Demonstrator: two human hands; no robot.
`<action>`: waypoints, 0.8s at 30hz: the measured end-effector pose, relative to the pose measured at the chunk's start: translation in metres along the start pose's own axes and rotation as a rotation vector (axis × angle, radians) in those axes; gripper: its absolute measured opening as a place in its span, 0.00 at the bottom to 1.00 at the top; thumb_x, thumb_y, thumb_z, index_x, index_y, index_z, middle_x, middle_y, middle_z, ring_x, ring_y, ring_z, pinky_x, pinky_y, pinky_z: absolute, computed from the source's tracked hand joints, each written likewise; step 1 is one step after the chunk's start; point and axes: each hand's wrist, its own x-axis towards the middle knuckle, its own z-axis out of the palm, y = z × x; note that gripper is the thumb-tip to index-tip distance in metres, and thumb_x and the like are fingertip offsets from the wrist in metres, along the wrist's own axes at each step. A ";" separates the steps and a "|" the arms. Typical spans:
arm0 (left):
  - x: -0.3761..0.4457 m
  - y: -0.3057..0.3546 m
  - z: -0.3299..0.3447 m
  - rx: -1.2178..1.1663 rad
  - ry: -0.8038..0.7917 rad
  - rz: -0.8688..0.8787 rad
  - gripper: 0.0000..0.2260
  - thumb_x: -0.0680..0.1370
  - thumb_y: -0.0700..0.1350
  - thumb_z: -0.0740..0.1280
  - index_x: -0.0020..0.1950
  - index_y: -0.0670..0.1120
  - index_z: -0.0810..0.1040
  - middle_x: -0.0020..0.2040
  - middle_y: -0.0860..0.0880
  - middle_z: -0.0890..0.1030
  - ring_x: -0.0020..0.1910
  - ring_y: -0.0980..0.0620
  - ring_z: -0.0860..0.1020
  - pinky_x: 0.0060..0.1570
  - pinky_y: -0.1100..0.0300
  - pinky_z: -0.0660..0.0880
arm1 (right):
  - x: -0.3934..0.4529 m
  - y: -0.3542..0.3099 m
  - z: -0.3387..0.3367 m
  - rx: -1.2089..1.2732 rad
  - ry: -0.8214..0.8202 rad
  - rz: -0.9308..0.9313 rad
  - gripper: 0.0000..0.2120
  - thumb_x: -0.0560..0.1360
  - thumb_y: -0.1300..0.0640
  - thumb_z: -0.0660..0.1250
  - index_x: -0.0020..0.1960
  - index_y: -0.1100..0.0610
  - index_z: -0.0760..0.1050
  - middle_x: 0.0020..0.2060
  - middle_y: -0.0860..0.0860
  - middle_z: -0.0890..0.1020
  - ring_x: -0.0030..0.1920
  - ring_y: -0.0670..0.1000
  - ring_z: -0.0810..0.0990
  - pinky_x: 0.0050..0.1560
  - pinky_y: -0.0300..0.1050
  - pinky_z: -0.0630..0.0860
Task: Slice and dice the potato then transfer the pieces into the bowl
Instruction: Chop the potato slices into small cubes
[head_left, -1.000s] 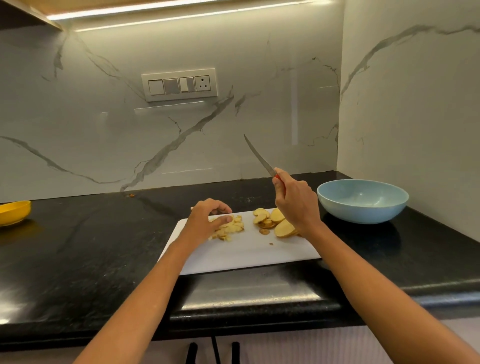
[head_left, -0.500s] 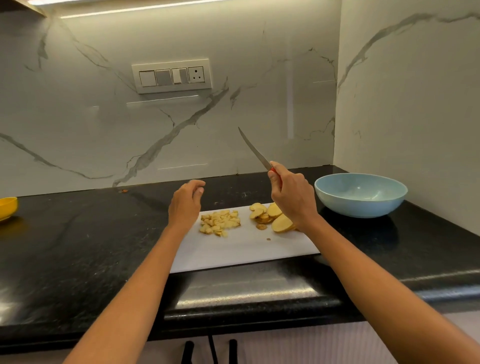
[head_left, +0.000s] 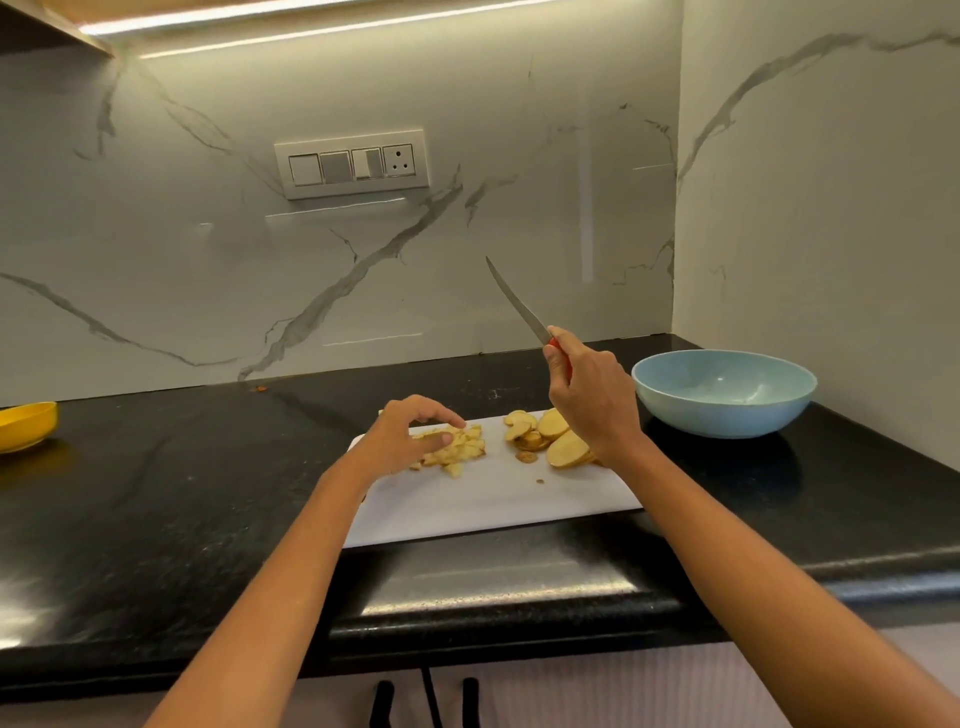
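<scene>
Head view: left hand (head_left: 402, 441), fingers loosely curled, gathers the diced potato (head_left: 460, 447) near the white cutting board's (head_left: 493, 504) back edge; right hand (head_left: 592, 400) grips the red-handled knife (head_left: 519, 304), thin blade raised. Smooth round slices (head_left: 550, 439) beside it probably need dicing next. The glossy blue bowl (head_left: 724, 392) sits off the board's right end.

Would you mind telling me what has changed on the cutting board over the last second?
The left hand lifted off the diced potato pile half a second ago and has now come back down onto it, fingers curled over the pieces. The right hand keeps gripping the knife, blade raised and pointing up to the left. The potato slices, the cutting board and the blue bowl stayed put.
</scene>
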 end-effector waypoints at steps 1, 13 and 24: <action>0.000 0.001 0.003 0.031 -0.015 -0.006 0.06 0.72 0.50 0.71 0.48 0.58 0.79 0.54 0.52 0.76 0.57 0.51 0.72 0.61 0.45 0.70 | 0.000 0.000 0.000 0.002 -0.002 -0.002 0.18 0.81 0.54 0.56 0.68 0.60 0.71 0.37 0.54 0.82 0.32 0.48 0.77 0.34 0.43 0.77; 0.004 0.006 0.015 0.260 0.009 -0.066 0.09 0.78 0.44 0.65 0.42 0.59 0.76 0.59 0.53 0.74 0.66 0.50 0.64 0.63 0.49 0.61 | 0.000 0.002 0.000 -0.003 0.000 0.008 0.18 0.81 0.54 0.56 0.68 0.60 0.71 0.40 0.54 0.83 0.35 0.49 0.79 0.37 0.44 0.79; -0.001 -0.002 0.004 0.023 -0.017 0.010 0.13 0.70 0.41 0.74 0.36 0.62 0.81 0.53 0.53 0.78 0.60 0.52 0.73 0.65 0.42 0.66 | -0.001 0.004 -0.001 -0.019 0.005 0.043 0.18 0.82 0.54 0.55 0.67 0.60 0.71 0.36 0.53 0.82 0.32 0.49 0.79 0.35 0.46 0.79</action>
